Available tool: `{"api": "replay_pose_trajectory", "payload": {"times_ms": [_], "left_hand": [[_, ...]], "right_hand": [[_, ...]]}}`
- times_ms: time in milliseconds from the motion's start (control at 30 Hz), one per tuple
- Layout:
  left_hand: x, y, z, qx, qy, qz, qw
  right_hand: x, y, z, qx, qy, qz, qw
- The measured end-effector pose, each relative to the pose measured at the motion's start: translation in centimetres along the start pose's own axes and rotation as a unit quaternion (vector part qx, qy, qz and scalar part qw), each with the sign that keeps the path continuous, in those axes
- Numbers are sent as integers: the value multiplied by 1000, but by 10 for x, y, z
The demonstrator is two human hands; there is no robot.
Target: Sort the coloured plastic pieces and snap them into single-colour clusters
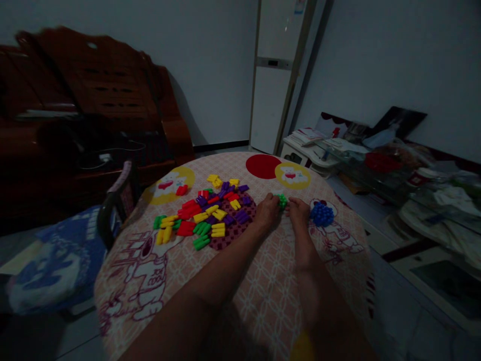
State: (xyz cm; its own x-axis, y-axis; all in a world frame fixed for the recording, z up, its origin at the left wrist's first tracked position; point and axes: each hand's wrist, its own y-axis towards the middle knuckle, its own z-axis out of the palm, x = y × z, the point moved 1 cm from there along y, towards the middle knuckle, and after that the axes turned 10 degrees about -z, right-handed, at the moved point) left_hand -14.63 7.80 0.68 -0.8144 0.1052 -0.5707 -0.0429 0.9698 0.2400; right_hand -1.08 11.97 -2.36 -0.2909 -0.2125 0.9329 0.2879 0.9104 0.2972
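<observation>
A small green knobbly cluster of plastic toy pieces [282,201] sits between my two hands above the patterned tablecloth. My left hand [267,211] is closed, its curled fingers on the left side of the cluster. From the other side, my right hand [299,210] pinches at the cluster's right edge; its fingertips are small and dim here. Just right of that hand rests a blue knobbly cluster [322,214]. To the left of my hands, a loose spread of toy building pieces [203,214] in red, yellow, green and purple lies on the cloth.
The round table [259,301] wears a cloth with bear prints. A chair [107,215] with a blue cloth [63,265] stands at left, before a wooden bench [101,90]. A cluttered glass-topped cabinet [349,155] lines the right wall. A tall white unit [272,95] fills the corner.
</observation>
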Motion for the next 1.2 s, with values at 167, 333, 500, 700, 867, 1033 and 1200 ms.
{"api": "replay_pose_trajectory", "payload": {"times_ms": [167,333,500,700,867,1033,1200], "left_hand": [[3,0,0,0,-12,1,1000],[-2,-1,-1,0,-29,12,1000],[-2,-1,2,-7,-41,16,999],[0,-8,-8,-32,-69,21,997],[20,-7,-61,-70,-35,-2,997],[87,-11,-152,-112,108,-169,973],[174,-43,-221,-39,222,-375,899]], "right_hand": [[10,-4,-1,-8,29,13,999],[11,-3,-3,-14,43,11,999],[9,-2,-3,-22,40,11,999],[3,-1,-5,-22,45,10,999],[-1,0,-5,-38,69,27,997],[0,-1,-5,-34,83,29,996],[4,-2,-5,-42,76,38,996]]}}
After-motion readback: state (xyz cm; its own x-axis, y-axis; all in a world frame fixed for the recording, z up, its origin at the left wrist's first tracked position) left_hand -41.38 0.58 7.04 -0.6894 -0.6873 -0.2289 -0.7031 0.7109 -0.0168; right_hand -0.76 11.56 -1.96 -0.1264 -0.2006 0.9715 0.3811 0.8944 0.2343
